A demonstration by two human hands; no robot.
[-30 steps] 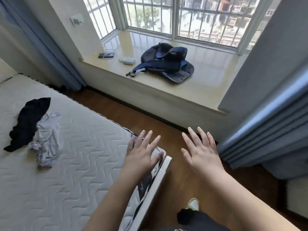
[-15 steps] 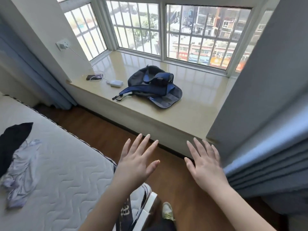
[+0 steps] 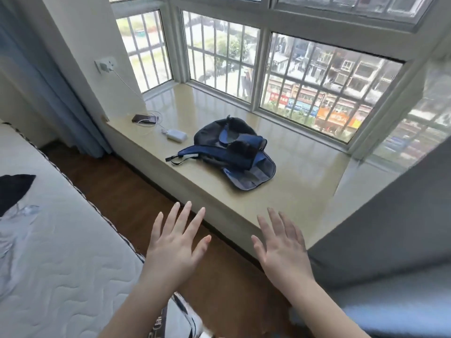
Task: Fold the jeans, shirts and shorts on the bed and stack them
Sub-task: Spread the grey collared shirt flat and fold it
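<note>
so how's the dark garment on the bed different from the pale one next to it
The dark garment is near black, while the pale garment is whitish. The dark garment lies farther up the mattress; the pale garment lies nearer the camera. Both lie crumpled, unfolded and cut off by the frame's left edge.

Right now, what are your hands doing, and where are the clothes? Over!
Left hand and right hand open, holding nothing. Dark garment and pale garment lie unfolded on the bed, far left. Nothing in the way.
</note>
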